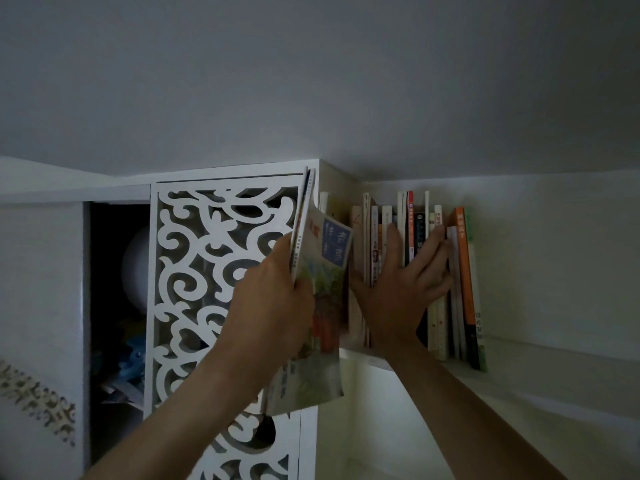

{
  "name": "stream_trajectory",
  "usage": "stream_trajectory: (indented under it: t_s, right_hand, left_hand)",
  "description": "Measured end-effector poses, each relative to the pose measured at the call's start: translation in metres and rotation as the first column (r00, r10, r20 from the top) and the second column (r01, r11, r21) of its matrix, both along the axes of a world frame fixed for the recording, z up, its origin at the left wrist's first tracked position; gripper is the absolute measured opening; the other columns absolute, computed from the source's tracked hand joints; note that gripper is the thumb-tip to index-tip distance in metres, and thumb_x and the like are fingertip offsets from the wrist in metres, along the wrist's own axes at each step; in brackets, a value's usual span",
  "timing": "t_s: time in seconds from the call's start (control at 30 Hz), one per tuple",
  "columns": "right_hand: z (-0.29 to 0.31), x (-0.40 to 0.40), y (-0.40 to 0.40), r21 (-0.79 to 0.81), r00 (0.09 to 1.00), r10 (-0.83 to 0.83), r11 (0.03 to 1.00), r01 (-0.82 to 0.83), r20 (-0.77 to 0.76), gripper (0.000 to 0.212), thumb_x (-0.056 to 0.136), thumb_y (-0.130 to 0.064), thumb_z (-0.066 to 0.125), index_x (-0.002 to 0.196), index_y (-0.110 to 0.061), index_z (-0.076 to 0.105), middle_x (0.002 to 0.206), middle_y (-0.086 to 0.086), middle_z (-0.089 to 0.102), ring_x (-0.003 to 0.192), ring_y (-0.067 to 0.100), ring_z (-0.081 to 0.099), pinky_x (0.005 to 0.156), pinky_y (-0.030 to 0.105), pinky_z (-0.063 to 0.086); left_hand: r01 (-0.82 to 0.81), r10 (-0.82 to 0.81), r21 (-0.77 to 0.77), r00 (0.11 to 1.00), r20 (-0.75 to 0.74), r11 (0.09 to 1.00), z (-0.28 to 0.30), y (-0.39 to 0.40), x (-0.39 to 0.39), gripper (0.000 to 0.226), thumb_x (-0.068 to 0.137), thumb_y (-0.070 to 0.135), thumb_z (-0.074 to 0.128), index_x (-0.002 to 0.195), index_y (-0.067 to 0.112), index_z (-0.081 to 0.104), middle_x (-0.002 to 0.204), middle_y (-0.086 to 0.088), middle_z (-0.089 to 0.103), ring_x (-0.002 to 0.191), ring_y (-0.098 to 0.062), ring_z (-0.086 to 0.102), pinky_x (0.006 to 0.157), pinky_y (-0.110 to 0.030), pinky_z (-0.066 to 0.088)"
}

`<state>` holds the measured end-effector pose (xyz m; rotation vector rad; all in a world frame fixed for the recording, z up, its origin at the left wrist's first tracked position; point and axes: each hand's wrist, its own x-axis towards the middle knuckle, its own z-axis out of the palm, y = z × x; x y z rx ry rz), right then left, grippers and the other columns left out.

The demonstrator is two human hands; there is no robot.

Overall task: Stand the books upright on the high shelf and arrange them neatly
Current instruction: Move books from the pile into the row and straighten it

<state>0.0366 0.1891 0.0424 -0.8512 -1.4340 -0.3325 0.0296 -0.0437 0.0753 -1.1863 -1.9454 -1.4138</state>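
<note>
- A row of books point(415, 271) stands upright on the white high shelf point(519, 355), right of the frame's centre, spines facing out; an orange-spined book point(464, 271) and a green one point(476, 306) close the row's right end.
- The right hand point(403, 282) lies flat and open against the spines, fingers spread, fingertips point(438, 237) touching the books next to the orange spine.
- The left hand point(277, 299), at centre frame, grips a few thin illustrated books point(322, 282) by their edge, held upright just left of the row; their lower corner hangs below the shelf's level.
- Behind that hand, in the left half of the frame, is a white cabinet's fretwork door point(207, 271) with scroll cut-outs.
- Further left, a dark open compartment point(117, 306) holds a pale round object and something blue.
</note>
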Motion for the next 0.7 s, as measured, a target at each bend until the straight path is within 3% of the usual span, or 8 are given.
stream_trajectory:
  t_s: [0.1,0.27,0.4,0.53,0.7]
  right_hand:
    - [0.0,0.0,-0.001,-0.014,1.0,-0.003,1.0,0.003,0.01,0.104,0.075,-0.086,0.055,0.158,-0.029,0.032,0.166,0.027,0.009,0.152,0.046,0.012,0.114,0.066,0.02]
    - [0.0,-0.001,-0.001,-0.016,1.0,0.017,1.0,-0.017,0.009,0.107,0.072,-0.083,0.062,0.159,-0.03,0.03,0.166,0.027,0.007,0.153,0.047,0.011,0.115,0.067,0.016]
    - [0.001,-0.002,0.0,-0.023,0.999,0.03,0.999,-0.03,0.012,0.109,0.07,-0.079,0.069,0.159,-0.03,0.028,0.166,0.028,0.007,0.153,0.048,0.009,0.115,0.068,0.014]
    - [0.0,-0.002,-0.001,-0.032,1.0,0.015,0.999,-0.014,0.01,0.111,0.069,-0.082,0.067,0.159,-0.031,0.027,0.166,0.028,0.007,0.153,0.047,0.009,0.115,0.068,0.014]
    - [0.0,-0.001,-0.005,-0.053,1.0,0.007,0.999,-0.005,0.023,0.11,0.071,-0.085,0.064,0.159,-0.031,0.027,0.166,0.027,0.005,0.153,0.046,0.009,0.114,0.068,0.017]
  left_hand:
    - [-0.062,0.062,0.008,0.998,-0.016,0.998,0.0,0.004,-0.001,0.036,0.099,0.008,0.046,0.13,0.025,0.053,0.08,0.013,0.058,0.066,-0.008,0.059,0.05,-0.019,0.042]
    - [-0.095,0.097,0.04,0.994,-0.049,0.995,-0.004,0.01,0.006,0.045,0.101,0.009,0.048,0.143,0.024,0.048,0.076,0.017,0.054,0.06,-0.005,0.058,0.046,-0.014,0.044]
    - [0.053,-0.051,0.041,0.997,-0.062,0.998,0.004,0.016,0.013,0.034,0.1,0.005,0.049,0.13,0.019,0.056,0.075,0.013,0.057,0.063,0.01,0.061,0.043,-0.01,0.042]
    - [0.083,-0.076,0.075,0.993,-0.085,0.994,0.009,0.029,0.007,0.033,0.099,0.006,0.05,0.128,0.02,0.056,0.075,0.012,0.057,0.051,-0.005,0.059,0.042,-0.012,0.04]
    - [0.109,-0.106,0.09,0.994,-0.038,0.99,0.014,0.048,-0.01,0.02,0.099,0.004,0.05,0.112,0.019,0.057,0.073,0.009,0.059,0.052,0.002,0.06,0.04,-0.012,0.039]
